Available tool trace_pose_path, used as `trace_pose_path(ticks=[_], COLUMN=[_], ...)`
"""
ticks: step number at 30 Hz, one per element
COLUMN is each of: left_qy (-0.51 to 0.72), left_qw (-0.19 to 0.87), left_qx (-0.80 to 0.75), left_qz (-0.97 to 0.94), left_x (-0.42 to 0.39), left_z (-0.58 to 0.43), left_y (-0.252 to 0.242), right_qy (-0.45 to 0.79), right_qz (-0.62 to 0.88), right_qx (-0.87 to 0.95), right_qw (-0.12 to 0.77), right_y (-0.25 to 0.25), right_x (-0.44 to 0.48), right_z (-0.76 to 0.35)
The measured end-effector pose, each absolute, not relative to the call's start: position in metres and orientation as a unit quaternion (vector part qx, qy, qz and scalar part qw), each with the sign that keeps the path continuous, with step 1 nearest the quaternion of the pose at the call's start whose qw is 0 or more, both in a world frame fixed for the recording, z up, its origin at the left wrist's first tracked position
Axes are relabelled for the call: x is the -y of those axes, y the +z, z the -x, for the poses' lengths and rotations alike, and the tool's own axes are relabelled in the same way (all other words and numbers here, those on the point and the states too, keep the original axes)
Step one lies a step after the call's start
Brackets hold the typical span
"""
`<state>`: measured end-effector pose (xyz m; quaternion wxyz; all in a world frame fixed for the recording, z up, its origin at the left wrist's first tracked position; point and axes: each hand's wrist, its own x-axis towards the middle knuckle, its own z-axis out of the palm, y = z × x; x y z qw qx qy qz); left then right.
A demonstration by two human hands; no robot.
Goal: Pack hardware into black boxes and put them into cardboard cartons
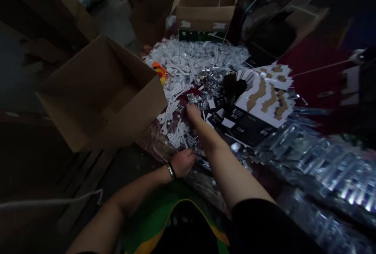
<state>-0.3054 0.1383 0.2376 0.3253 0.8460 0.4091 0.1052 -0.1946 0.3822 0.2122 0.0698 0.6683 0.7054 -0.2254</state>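
Beside the left edge of the dark red surface [311, 60], an open cardboard box [100, 97] is sitting tilted, with its wall almost touching the scrap heap. Just right of it, an orange object [159, 72] is lying against the white paper strips [190, 60]; its kind cannot be determined in this light. A second box [208, 11] is standing open at the far edge, directly beyond the strips.

The left hand [182, 163], wearing a bracelet [171, 171], is working at the near edge, knuckles up and fingers curled narrow over the strips. The palm is hidden, so whether it is holding anything cannot be told. The right hand [193, 112] is reaching to the middle of the surface, its fingers bunching narrow where the strips are meeting the silver scraps [210, 83]. The fingertips appear to be pressing into the scraps, though a grip cannot be confirmed.

Further right, black printed cards [243, 127] and a white sheet with brown patches [272, 93] are lying overlapped. Clear blister trays [320, 164] are piling along the right edge. The hands' working room is being bounded by the first box on the left and these trays on the right.
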Motion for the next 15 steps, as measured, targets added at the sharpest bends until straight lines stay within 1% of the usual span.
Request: trace_pose_path(ticks=[2, 4, 7, 8, 9, 10, 11, 13, 15], left_qy=[0.116, 0.132, 0.124, 0.11, 0.092, 0.074, 0.058, 0.022, -0.029], left_qw=[0.29, 0.294, 0.331, 0.339, 0.341, 0.335, 0.322, 0.294, 0.292], left_qx=[-0.372, -0.315, -0.224, -0.216, -0.222, -0.242, -0.273, -0.324, -0.327], left_qz=[-0.874, -0.893, -0.908, -0.909, -0.909, -0.907, -0.905, -0.899, -0.898], left_x=[-0.131, -0.126, -0.129, -0.132, -0.137, -0.142, -0.146, -0.153, -0.153], left_z=[0.312, 0.319, 0.313, 0.304, 0.294, 0.282, 0.27, 0.25, 0.241], left_y=[0.234, 0.228, 0.214, 0.208, 0.204, 0.2, 0.197, 0.194, 0.195], right_qy=[-0.246, -0.271, -0.329, -0.346, -0.359, -0.364, -0.356, -0.327, -0.282], right_qz=[-0.655, -0.653, -0.649, -0.647, -0.648, -0.655, -0.667, -0.696, -0.725], right_qx=[-0.712, -0.707, -0.669, -0.648, -0.63, -0.619, -0.617, -0.62, -0.623], right_qw=[0.063, 0.012, -0.151, -0.204, -0.233, -0.235, -0.218, -0.153, -0.082], right_y=[0.211, 0.215, 0.243, 0.255, 0.266, 0.274, 0.279, 0.276, 0.264], right_x=[-0.384, -0.363, -0.278, -0.238, -0.196, -0.155, -0.118, -0.066, -0.05], right_z=[0.182, 0.157, 0.107, 0.09, 0.076, 0.065, 0.059, 0.061, 0.077])
